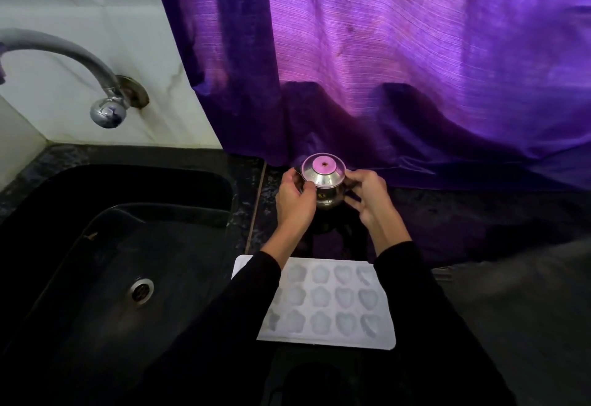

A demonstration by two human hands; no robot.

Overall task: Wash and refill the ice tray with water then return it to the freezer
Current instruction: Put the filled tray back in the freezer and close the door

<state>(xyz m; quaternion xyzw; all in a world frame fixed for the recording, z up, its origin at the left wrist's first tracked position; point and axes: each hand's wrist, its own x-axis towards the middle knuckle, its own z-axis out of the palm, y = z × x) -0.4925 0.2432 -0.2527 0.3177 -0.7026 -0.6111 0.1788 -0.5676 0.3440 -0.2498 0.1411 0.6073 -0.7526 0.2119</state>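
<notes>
with both hands (295, 199) (367, 196) gripping that small lidded steel pot (324, 181), lift it level and pour slowly into the white heart-mould ice tray (329, 303).

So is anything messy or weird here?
Nothing is spilled or broken. The ice tray lies flat on the counter. One odd bit: the purple curtain droops onto the counter behind the steel pot both hands hold.

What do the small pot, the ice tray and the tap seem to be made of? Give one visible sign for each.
Small pot, gripped by both hands: polished metal, likely steel; its lid mirrors the purple curtain.
Ice tray: matte white, probably plastic or silicone; moulded heart and flower cells look faintly translucent.
Tap: metal; dull grey spout, shiny chrome-like knob with reflections.
</notes>
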